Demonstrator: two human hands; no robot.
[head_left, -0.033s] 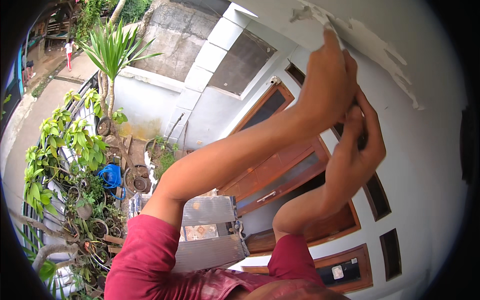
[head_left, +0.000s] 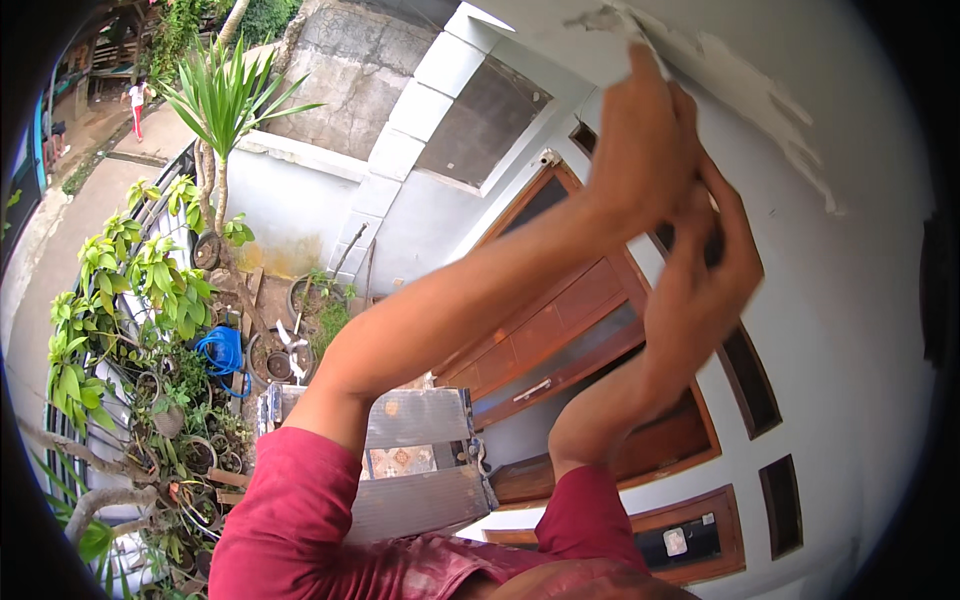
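My left hand [head_left: 645,145] is raised to the edge of a white overhead beam [head_left: 720,55], its index finger stretched up along a thin, pale scraper blade [head_left: 652,50]. The other fingers are curled, and the handle is hidden. Just below, my right hand [head_left: 705,245] is closed, its fingertips meeting the heel of the left hand; what it grips is hidden. Around the blade tip, the beam's surface shows a grey, rough patch [head_left: 592,18], and a ragged pale strip [head_left: 765,95] runs along the beam to the right.
Below me stands a grey slatted platform [head_left: 415,505]. A brown wooden door [head_left: 545,385] and narrow wall openings [head_left: 780,505] lie to the right. Potted plants [head_left: 165,270], a blue plastic item [head_left: 222,350] and a spiky-leaved tree [head_left: 225,110] are at left. A distant person [head_left: 137,108] is on the path.
Both my hands have shifted slightly left and up along the beam, with the blade moving too. White shapes by the round pot below look different.
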